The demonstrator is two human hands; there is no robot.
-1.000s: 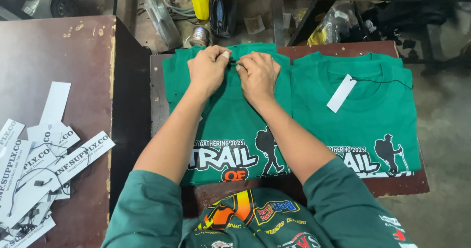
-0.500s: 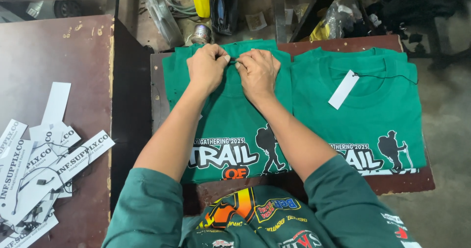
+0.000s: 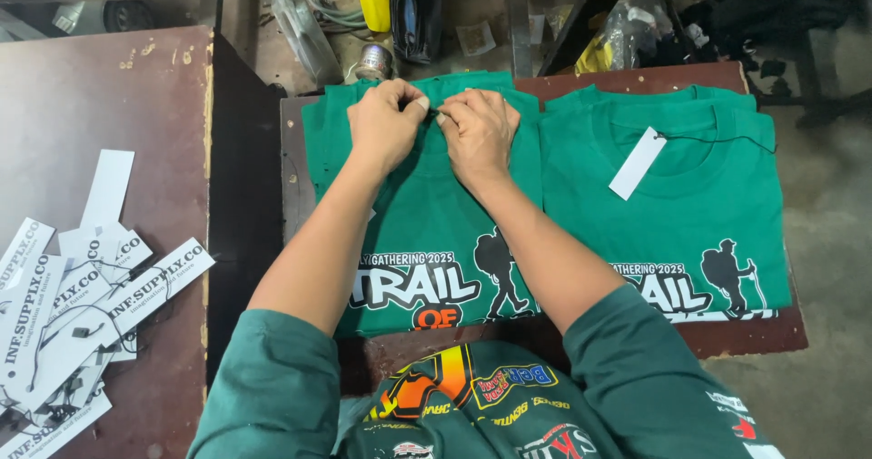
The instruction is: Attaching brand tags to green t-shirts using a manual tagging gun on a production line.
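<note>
Left hand: the left hand is pinching shut at the neckline of the green shirt, fingertips bunched on a small fold of cloth at about 12 o'clock of the shirt.
Right hand: the right hand is closing its thumb and forefinger on the same spot, fingertip to fingertip with the left; whether something small is sitting between the fingers is too fine to tell.
Change: against the pictures from a second ago, both hands are keeping the same place at the collar; only the view is drifting slightly, so the fiddling at the neckline is going on with no visible result.
Shirt under the hands: it is lying flat on the small brown desk, collar at 12 o'clock, printed hem at 6 o'clock, and no tag is showing on it.
Second shirt: another green shirt is lying just beside it at 3 o'clock, edges touching, and is carrying a white tag on a thin cord at its collar.
Loose tags: a heap of white paper tags with black cords is lying on the larger brown desk at 9 o'clock, well apart from the hands.
Clutter: a can and plastic bags are sitting beyond the collar at 12 o'clock.
</note>
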